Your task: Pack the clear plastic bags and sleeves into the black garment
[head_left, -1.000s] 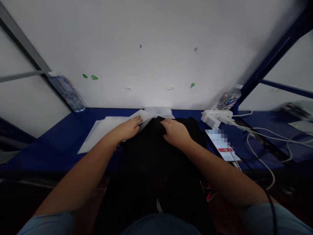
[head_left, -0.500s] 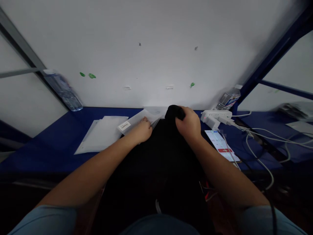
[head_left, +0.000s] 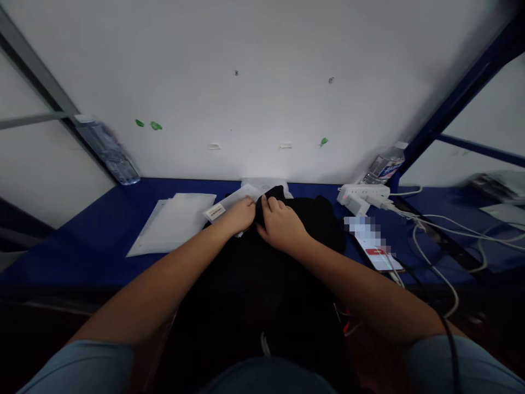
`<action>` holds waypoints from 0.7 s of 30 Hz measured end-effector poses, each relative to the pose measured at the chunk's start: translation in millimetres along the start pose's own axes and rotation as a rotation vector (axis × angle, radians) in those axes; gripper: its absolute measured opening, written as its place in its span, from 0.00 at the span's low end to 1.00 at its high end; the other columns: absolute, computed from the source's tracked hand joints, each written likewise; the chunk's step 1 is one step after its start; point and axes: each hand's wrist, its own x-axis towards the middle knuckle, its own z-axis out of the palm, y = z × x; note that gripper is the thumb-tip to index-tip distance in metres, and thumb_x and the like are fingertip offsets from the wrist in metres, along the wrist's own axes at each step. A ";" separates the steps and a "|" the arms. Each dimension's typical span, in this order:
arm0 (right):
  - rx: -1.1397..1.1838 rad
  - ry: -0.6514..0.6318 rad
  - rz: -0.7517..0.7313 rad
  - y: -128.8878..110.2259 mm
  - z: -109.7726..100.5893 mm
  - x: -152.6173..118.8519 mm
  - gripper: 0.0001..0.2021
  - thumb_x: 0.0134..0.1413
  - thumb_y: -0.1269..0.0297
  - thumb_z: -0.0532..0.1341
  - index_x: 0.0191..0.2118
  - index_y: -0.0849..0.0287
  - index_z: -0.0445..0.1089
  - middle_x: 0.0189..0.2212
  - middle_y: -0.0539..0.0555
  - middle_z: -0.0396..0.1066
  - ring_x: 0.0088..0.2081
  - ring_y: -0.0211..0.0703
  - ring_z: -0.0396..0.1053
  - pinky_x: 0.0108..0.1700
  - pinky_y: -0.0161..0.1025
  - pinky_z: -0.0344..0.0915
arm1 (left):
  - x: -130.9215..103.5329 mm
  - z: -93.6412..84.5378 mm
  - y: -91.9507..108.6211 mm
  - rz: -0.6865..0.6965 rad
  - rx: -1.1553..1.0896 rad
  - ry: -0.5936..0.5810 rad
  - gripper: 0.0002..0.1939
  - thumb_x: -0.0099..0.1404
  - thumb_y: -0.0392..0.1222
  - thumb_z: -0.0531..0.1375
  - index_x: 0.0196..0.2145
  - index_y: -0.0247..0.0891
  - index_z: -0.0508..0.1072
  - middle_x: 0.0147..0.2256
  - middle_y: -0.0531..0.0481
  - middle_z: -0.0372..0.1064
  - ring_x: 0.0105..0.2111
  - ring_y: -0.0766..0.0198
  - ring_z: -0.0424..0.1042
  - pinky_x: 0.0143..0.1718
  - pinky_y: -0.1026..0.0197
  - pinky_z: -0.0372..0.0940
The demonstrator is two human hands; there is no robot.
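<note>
A black cloth [head_left: 318, 216], perhaps a folded garment, lies bunched on the blue desk in front of me. My right hand [head_left: 283, 223] is closed on a raised fold of it. Close beside, my left hand [head_left: 241, 214] grips a translucent plastic bag [head_left: 233, 198] with a white barcode label near its left end. The bag's mouth is by the black cloth, but my fingers hide how far the cloth reaches inside. Behind both hands, another clear plastic sheet or bag [head_left: 264, 182] lies against the wall.
Flat translucent bags [head_left: 174, 221] are stacked on the blue desk [head_left: 88, 238] at left. Water bottles [head_left: 109, 150] lean at both sides. A power strip [head_left: 363, 192] with white cables and a phone [head_left: 375, 246] lie at right.
My right hand has moved left and down with the black cloth, to beside my left hand. The cloth now spreads farther to the right. My left hand keeps its hold on the bag.
</note>
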 end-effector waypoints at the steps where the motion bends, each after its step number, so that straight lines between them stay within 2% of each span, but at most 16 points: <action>1: -0.013 -0.012 -0.015 -1.7 0.6 -0.6 0.32 0.64 0.58 0.56 0.67 0.74 0.56 0.54 0.72 0.66 0.50 0.60 0.66 0.48 0.50 0.69 | -0.9 -1.5 1.8 -0.058 -0.045 0.018 0.21 0.72 0.37 0.44 0.51 0.31 0.74 0.53 0.37 0.75 0.54 0.56 0.73 0.58 0.59 0.63; 2: -0.024 -0.027 -0.034 -3.2 0.8 -0.9 0.29 0.63 0.59 0.57 0.65 0.72 0.60 0.53 0.71 0.67 0.50 0.59 0.66 0.48 0.50 0.69 | -1.9 -2.9 4.0 -0.110 -0.078 0.032 0.22 0.73 0.37 0.43 0.51 0.31 0.74 0.53 0.37 0.74 0.55 0.56 0.73 0.58 0.58 0.63; 5: -0.030 -0.079 -0.093 -6.9 0.7 0.0 0.19 0.63 0.61 0.58 0.55 0.65 0.70 0.52 0.68 0.68 0.49 0.57 0.66 0.45 0.47 0.70 | -6.0 -4.9 11.6 -0.143 -0.091 0.047 0.22 0.73 0.36 0.43 0.51 0.31 0.74 0.56 0.37 0.73 0.60 0.55 0.69 0.61 0.57 0.61; 7: -0.030 -0.087 -0.049 -8.3 0.9 2.0 0.16 0.64 0.63 0.56 0.52 0.65 0.72 0.51 0.68 0.68 0.47 0.56 0.67 0.42 0.46 0.70 | -8.7 -3.3 16.0 -0.127 -0.080 0.049 0.21 0.72 0.36 0.44 0.53 0.31 0.72 0.59 0.37 0.70 0.64 0.55 0.64 0.64 0.56 0.58; 9: -0.029 -0.073 0.058 -8.6 1.7 4.5 0.16 0.65 0.68 0.53 0.53 0.67 0.71 0.50 0.69 0.69 0.45 0.55 0.68 0.41 0.46 0.70 | -9.9 0.6 18.3 -0.095 -0.059 0.063 0.21 0.73 0.36 0.45 0.56 0.31 0.70 0.64 0.36 0.63 0.68 0.55 0.57 0.67 0.55 0.54; 11: -0.010 -0.066 0.078 -7.4 2.1 6.4 0.17 0.65 0.70 0.52 0.54 0.70 0.71 0.48 0.71 0.70 0.45 0.56 0.69 0.44 0.47 0.69 | -9.1 5.1 17.5 -0.069 -0.024 0.085 0.21 0.73 0.37 0.46 0.58 0.31 0.68 0.67 0.36 0.57 0.70 0.54 0.51 0.68 0.53 0.52; 13: 0.051 -0.073 -0.052 -3.0 0.4 7.0 0.15 0.64 0.66 0.57 0.50 0.70 0.73 0.45 0.70 0.72 0.46 0.56 0.70 0.49 0.48 0.68 | -6.8 8.6 14.1 -0.069 0.015 0.085 0.21 0.74 0.37 0.45 0.58 0.30 0.68 0.68 0.35 0.55 0.71 0.53 0.49 0.69 0.52 0.51; 15: 0.180 -0.078 -0.203 6.4 -3.7 6.2 0.14 0.62 0.61 0.61 0.43 0.67 0.76 0.41 0.65 0.75 0.45 0.53 0.71 0.52 0.48 0.66 | -4.7 10.0 9.6 -0.051 0.056 0.046 0.21 0.73 0.36 0.44 0.55 0.29 0.70 0.67 0.34 0.57 0.71 0.53 0.48 0.69 0.52 0.49; 17: 0.359 -0.056 -0.256 20.7 -8.3 5.1 0.11 0.61 0.60 0.61 0.40 0.62 0.77 0.39 0.59 0.76 0.43 0.49 0.72 0.51 0.44 0.67 | -4.1 8.9 6.6 -0.006 0.088 0.003 0.20 0.72 0.35 0.46 0.53 0.29 0.71 0.65 0.33 0.60 0.71 0.52 0.49 0.69 0.52 0.49; 19: 0.498 0.024 -0.201 37.2 -10.3 4.9 0.11 0.62 0.66 0.58 0.42 0.59 0.77 0.43 0.56 0.77 0.45 0.45 0.73 0.52 0.42 0.66 | -4.5 4.7 6.9 0.019 0.106 -0.016 0.20 0.70 0.37 0.48 0.55 0.28 0.70 0.65 0.32 0.60 0.70 0.51 0.51 0.67 0.52 0.52; 21: 0.479 0.192 0.086 51.1 -7.7 6.0 0.12 0.63 0.67 0.56 0.44 0.60 0.77 0.43 0.58 0.76 0.47 0.48 0.72 0.54 0.44 0.66 | -4.0 -2.6 10.8 -0.003 0.124 -0.044 0.22 0.69 0.40 0.49 0.55 0.28 0.70 0.63 0.31 0.62 0.66 0.49 0.59 0.64 0.53 0.57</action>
